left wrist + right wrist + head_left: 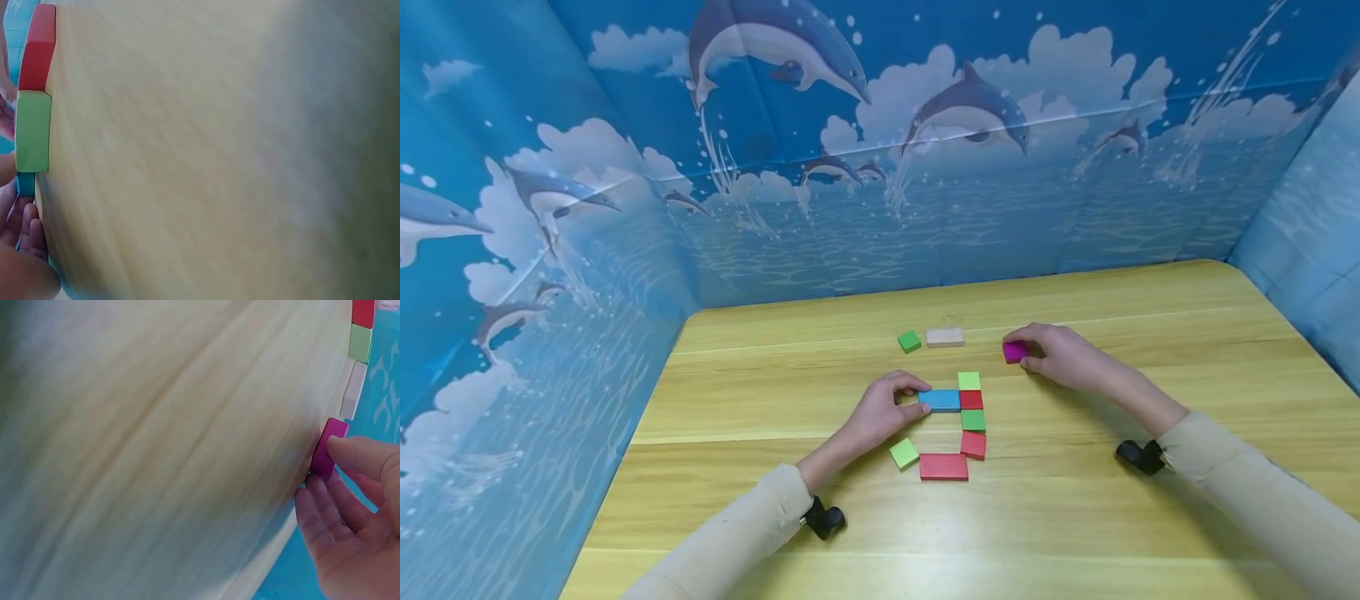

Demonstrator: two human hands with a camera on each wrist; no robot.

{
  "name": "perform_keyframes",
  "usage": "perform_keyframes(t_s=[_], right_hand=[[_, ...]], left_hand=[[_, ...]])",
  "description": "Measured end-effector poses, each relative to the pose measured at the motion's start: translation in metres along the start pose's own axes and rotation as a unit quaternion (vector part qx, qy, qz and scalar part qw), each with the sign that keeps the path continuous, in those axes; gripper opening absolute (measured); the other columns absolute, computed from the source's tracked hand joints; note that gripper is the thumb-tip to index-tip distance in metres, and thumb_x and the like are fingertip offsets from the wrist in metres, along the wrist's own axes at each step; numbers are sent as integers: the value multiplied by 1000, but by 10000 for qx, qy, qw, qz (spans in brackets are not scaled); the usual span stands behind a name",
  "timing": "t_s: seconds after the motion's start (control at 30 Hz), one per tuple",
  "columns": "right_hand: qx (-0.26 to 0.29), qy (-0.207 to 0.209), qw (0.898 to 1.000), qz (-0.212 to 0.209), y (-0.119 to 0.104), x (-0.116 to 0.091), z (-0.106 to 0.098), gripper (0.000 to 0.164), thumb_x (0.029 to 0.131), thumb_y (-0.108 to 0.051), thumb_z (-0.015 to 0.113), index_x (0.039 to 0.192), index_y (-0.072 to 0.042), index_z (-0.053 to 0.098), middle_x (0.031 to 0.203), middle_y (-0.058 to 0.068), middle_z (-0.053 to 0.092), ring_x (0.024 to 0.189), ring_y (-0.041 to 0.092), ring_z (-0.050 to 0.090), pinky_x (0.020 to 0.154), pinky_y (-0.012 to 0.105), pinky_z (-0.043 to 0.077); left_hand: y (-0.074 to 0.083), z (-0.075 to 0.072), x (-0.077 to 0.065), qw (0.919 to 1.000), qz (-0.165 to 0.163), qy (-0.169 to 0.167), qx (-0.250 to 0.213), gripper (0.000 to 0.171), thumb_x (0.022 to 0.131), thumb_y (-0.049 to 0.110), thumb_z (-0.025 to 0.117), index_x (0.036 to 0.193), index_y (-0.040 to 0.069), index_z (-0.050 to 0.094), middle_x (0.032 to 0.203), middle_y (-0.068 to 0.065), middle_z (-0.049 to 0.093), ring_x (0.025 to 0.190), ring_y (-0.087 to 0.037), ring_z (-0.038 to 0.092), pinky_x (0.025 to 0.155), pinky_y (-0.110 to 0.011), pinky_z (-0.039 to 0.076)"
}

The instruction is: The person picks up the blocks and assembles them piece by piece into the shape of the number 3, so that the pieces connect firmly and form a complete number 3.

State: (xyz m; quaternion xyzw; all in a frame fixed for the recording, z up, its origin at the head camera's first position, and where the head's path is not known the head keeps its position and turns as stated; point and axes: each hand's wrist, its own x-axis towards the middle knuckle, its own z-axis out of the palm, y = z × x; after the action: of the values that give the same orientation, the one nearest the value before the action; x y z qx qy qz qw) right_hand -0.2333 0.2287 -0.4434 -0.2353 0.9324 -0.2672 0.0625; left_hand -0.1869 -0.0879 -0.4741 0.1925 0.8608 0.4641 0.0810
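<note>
My left hand [880,410] pinches the left end of a blue rectangular block [942,401] between thumb and fingers. That block's right end meets a column of small square blocks: light green [968,381], red [971,400], green [972,420] and a tilted red one [973,445]. Over to the right, my right hand [1063,357] holds a magenta square block [1015,352] by thumb and fingertips. In the right wrist view the thumb presses the face of the magenta block [329,447], while the other fingers lie below it.
A red rectangular block [943,467] lies below the column, with a light green square [904,454] turned at its left. Farther back are a green square [909,342] and a pale wooden block [945,337]. A dolphin-printed curtain [880,233] borders the wooden table [737,467].
</note>
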Motion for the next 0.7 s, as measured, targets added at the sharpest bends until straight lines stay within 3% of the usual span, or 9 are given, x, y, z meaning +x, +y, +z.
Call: perform_keyframes(t_s=[0.7], right_hand=[[329, -144, 9991, -233, -17, 14, 12, 36, 95, -6, 63, 131, -2, 61, 123, 15, 63, 110, 30, 59, 89, 47, 50]], left_hand=[[0, 0, 0, 10000, 13, 48, 52, 22, 89, 14, 75, 110, 13, 73, 105, 6, 64, 93, -16, 54, 79, -29, 44]])
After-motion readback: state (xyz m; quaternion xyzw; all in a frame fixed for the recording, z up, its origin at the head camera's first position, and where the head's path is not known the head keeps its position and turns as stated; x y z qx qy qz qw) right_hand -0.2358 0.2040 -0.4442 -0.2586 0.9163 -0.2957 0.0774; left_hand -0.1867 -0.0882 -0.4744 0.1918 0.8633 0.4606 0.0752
